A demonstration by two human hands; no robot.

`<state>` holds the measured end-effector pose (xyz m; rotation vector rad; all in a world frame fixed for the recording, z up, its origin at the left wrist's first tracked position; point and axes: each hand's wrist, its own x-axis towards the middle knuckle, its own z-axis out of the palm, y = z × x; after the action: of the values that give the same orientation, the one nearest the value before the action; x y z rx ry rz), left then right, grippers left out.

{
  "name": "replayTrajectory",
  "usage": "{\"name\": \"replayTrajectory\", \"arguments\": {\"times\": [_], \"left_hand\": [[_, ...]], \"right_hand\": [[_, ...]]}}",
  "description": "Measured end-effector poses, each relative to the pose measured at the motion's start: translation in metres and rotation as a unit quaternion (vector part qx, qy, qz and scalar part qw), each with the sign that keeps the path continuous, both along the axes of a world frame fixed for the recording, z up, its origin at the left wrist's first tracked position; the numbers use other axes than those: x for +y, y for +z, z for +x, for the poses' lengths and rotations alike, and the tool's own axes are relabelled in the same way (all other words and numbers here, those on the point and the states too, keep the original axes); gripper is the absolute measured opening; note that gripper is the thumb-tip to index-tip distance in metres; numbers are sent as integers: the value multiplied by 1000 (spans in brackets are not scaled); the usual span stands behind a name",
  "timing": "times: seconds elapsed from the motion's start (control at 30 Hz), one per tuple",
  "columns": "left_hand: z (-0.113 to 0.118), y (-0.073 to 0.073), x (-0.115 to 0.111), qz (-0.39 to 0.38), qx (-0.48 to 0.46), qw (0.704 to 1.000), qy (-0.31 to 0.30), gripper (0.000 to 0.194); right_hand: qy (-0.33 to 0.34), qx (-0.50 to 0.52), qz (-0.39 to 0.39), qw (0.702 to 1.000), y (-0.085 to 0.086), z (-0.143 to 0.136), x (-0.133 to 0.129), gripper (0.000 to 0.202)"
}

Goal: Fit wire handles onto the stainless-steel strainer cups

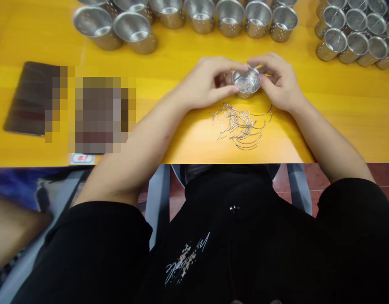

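Between my two hands is a small perforated metal cup [246, 90], its open top facing up toward me. My left hand [215, 80] grips its left side, with thumb and fingers at the rim. On the opposite side, my right hand [273, 78] has its thumb and fingers closed on the rim. A thin wire seems to cross the cup's mouth; whether it is fixed to the cup, I cannot tell. Just below the cup, a loose pile of curved wire handles [241, 124] lies on the yellow table [182, 147].
Rows of perforated metal cups [230, 19] stand along the back. Another group of cups [357, 44], some with wires across them, is at the far right. A dark flat object [26, 99] and a blurred-out patch lie left. Someone's arm [14, 230] shows at the lower left.
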<state>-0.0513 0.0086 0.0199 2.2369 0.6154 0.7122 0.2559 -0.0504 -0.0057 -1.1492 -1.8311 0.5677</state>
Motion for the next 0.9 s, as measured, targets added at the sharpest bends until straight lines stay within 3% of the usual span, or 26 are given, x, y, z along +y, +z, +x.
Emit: {"name": "replayTrajectory", "arguments": {"times": [0.13,0.33,0.47,0.63,0.8,0.9], "left_hand": [[-1,0,0,13,11,1000,-8,70],[0,0,-2,7,-8,1000,-7,71],[0,1,-2,17,22,1000,-4,76],[-1,4,-3,23,70,997,-1,86],[-2,4,-3,32,47,998,7,84],[-2,4,-4,55,47,997,-1,81]], "right_hand": [[-12,33,-5,999,-1,-3,0,57],[0,8,-2,1000,3,0,0,32],[-11,34,-3,999,3,-2,-1,32],[-5,-6,-4,1000,6,-2,-3,23],[-7,36,-2,999,0,-2,-2,36],[2,12,6,1000,0,-1,-2,32]]}}
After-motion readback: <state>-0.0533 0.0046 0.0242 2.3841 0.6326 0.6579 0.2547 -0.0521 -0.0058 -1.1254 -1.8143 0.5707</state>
